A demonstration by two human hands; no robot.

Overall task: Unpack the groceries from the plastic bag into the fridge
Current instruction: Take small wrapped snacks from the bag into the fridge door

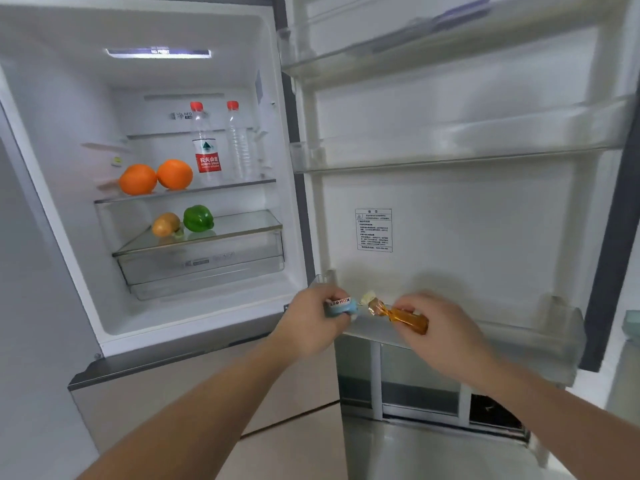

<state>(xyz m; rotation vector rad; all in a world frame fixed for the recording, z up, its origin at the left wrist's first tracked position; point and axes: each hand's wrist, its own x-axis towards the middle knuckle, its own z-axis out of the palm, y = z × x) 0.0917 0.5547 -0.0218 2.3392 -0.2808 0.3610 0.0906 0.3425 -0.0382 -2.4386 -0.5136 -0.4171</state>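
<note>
The fridge stands open in front of me. My left hand (313, 323) grips a blue-wrapped candy (341, 306) with red lettering. My right hand (440, 327) pinches an orange, amber-wrapped candy (403, 315). Both hands hover just over the left end of the lowest door bin (526, 344), the two candies nearly touching at their twisted ends. On the upper glass shelf (242, 184) sit two oranges (156, 177) and two clear water bottles (207, 147) with red caps. On the lower glass shelf (249, 223) lie a green pepper (198, 218) and an onion (166, 224). The plastic bag is out of view.
A clear crisper drawer (201, 265) sits under the lower shelf. The open door (450, 220) carries two higher clear bins (467, 147) and a white label sticker (373, 230). The lower freezer front (173, 382) is closed beneath.
</note>
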